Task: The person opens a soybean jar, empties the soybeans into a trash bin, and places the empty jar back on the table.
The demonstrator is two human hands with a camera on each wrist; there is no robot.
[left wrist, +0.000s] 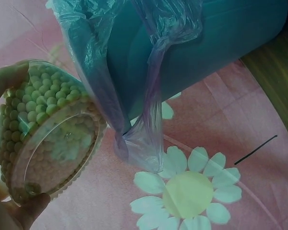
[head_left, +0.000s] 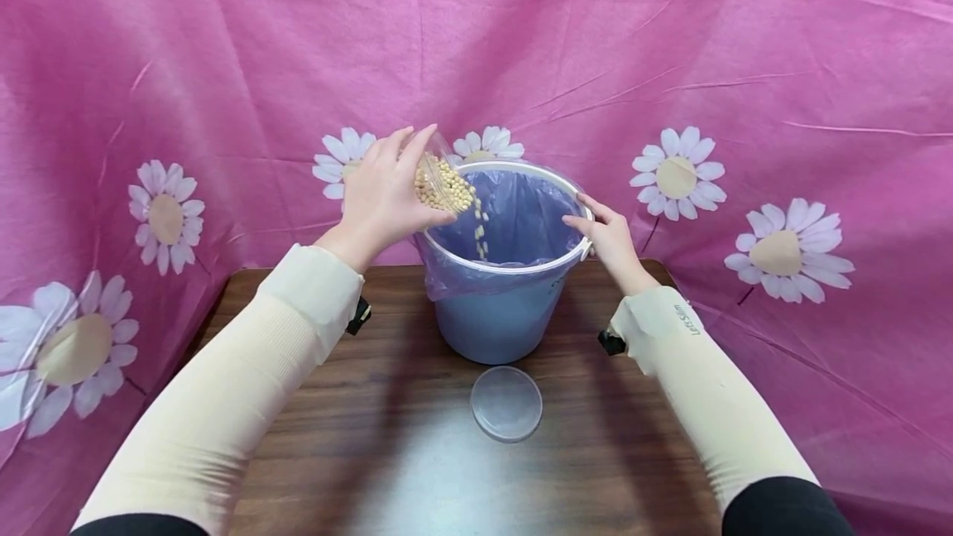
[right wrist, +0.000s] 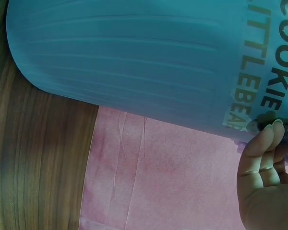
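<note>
My left hand [head_left: 381, 193] grips a clear plastic jar [left wrist: 53, 139] of pale yellow soybeans [head_left: 442, 184], tipped sideways over the left rim of a blue trash bin. A thin stream of beans falls from its mouth into the bin [head_left: 491, 325]. A translucent purple bag [head_left: 514, 209] lines the bin and folds out over its white rim. On the far side, my right hand [head_left: 612, 245] holds the bin's rim, thumb on the inside and fingers outside. The right wrist view shows its fingertips [right wrist: 277, 125] against the bin near the printed lettering.
A round clear lid [head_left: 506, 404] lies flat on the brown wooden table [head_left: 357, 437], in front of the bin. Behind and at both sides hangs a pink cloth [head_left: 521, 40] printed with white daisies.
</note>
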